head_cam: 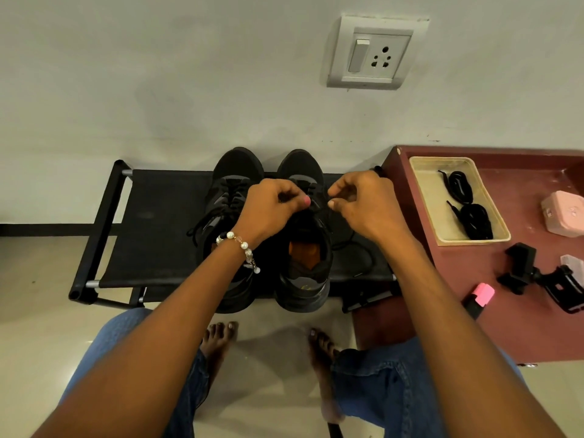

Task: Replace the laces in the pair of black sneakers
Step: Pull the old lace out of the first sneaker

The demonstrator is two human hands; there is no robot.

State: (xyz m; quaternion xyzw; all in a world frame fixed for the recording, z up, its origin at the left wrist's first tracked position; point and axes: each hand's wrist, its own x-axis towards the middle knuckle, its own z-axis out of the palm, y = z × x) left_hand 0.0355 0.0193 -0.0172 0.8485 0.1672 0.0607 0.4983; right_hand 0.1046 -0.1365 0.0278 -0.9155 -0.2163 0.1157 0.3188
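Head view is showing both hands working over the right sneaker (304,248) on the black bench (158,229). Left hand (271,205) and right hand (363,205) are each pinching its lace (319,205), one on either side of the tongue, equally near. Its long axis is running away from the person, toe to the wall. Left sneaker (232,197) is sitting just beside it, laced. Spare laces (467,205) are lying in a tray (423,197) on the red table (474,270), right of the bench.
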